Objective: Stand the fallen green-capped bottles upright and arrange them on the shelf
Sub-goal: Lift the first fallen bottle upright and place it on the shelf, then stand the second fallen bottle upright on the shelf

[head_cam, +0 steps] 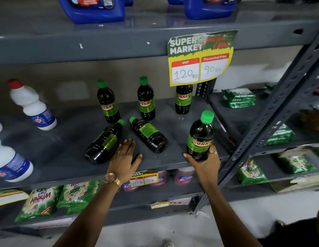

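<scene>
Right hand (206,163): fingers wrapping an upright bottle (200,138) at the shelf (66,168) front.
Left hand (125,157): fingers spread flat, lying nearer the fallen pair.
Left bottle (104,142): touching fingertips, cap pointing back-right.
Right bottle (148,134): just beside, cap pointing back-left.

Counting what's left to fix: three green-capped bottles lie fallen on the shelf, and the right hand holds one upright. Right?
Not quite: the head view shows two fallen bottles, not three. The right hand does hold one bottle upright.
</scene>
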### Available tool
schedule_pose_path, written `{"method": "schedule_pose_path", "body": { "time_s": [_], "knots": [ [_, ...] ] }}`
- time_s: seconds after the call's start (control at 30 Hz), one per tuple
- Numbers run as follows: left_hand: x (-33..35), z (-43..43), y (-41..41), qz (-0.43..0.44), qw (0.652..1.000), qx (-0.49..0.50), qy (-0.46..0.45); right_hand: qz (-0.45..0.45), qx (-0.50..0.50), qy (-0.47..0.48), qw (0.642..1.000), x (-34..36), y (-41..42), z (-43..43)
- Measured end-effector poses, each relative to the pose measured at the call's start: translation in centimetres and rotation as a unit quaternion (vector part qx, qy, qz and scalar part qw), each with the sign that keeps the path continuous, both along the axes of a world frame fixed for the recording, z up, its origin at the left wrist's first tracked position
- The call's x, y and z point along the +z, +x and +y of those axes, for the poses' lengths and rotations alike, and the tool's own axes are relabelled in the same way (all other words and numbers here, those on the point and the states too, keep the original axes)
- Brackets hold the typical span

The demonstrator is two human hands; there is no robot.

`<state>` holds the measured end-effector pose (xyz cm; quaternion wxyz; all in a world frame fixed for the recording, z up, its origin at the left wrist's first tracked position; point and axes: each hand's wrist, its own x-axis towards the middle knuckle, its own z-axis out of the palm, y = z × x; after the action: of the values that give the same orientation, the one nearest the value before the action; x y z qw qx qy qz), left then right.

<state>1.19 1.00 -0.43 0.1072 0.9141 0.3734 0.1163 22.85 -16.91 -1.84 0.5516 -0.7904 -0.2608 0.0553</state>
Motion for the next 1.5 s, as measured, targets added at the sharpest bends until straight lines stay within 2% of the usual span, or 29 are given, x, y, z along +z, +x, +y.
{"method": "schedule_pose_path", "body": {
  "time_s": [0.1,0.17,0.23,0.3,0.33,0.4,0.47,0.5,0.57,0.63,0.73,0.87,0.97,1.1,1.17,1.27,1.5],
  "knots": [
    [1.4,-1.0,-1.0,-0.062,0.997,-0.018,-0.051,0.053,-0.061,0.071,0.994,0.7,-2.6,-1.0],
    [3.0,-1.6,-2.6,-0.127,0.99,-0.038,-0.037,-0.028,-0.091,0.078,0.992,1.3,-5.9,-1.9],
    [4.8,-1.4,-4.9,-0.184,0.982,-0.047,-0.003,-0.091,-0.014,0.053,0.994,2.7,-9.1,-1.4],
    [5.8,0.4,-7.4,-0.227,0.974,-0.012,0.018,-0.129,0.08,0.017,0.988,4.6,-10.8,1.6],
    [5.9,1.9,-8.7,-0.235,0.972,0.017,0.017,-0.158,0.101,-0.022,0.982,5.9,-11.0,4.0],
    [5.2,5.1,-11.2,-0.217,0.973,0.073,-0.01,-0.187,0.134,-0.166,0.959,8.2,-10.2,9.1],
    [4.0,8.2,-13.0,-0.161,0.979,0.106,-0.059,-0.111,0.164,-0.352,0.915,9.6,-8.5,13.4],
    [3.4,9.3,-13.4,-0.126,0.982,0.11,-0.084,-0.076,0.169,-0.406,0.895,10.0,-7.7,14.7],
    [2.4,10.7,-14.0,-0.063,0.988,0.089,-0.107,-0.037,0.184,-0.427,0.885,10.0,-7.1,16.2],
    [1.6,11.1,-13.7,-0.029,0.993,0.054,-0.096,-0.01,0.19,-0.402,0.896,9.7,-6.5,16.2],
    [0.9,11.5,-13.5,-0.031,0.996,0.052,-0.064,0.027,0.147,-0.345,0.927,8.7,-6.0,15.7],
    [-0.1,12.1,-13.4,-0.038,0.997,0.052,-0.046,0.05,0.064,-0.128,0.988,6.9,-6.6,16.1],
    [-0.2,12.1,-13.4,-0.043,0.997,0.053,-0.046,0.04,0.011,-0.003,0.999,6.7,-8.3,17.1],
    [-0.3,12.2,-13.5,-0.054,0.994,0.091,-0.038,0.047,-0.017,0.093,0.994,5.6,-10.1,18.6],
    [-0.5,12.3,-13.5,-0.045,0.994,0.093,-0.031,0.055,-0.002,0.118,0.991,4.9,-10.3,18.6],
    [-0.8,12.5,-13.3,-0.036,0.995,0.094,-0.018,0.054,0.02,0.094,0.994,3.3,-10.0,17.5],
    [-1.0,12.5,-13.3,-0.029,0.995,0.095,-0.008,0.009,-0.041,0.061,0.997,3.0,-9.7,18.5]
  ]
}}
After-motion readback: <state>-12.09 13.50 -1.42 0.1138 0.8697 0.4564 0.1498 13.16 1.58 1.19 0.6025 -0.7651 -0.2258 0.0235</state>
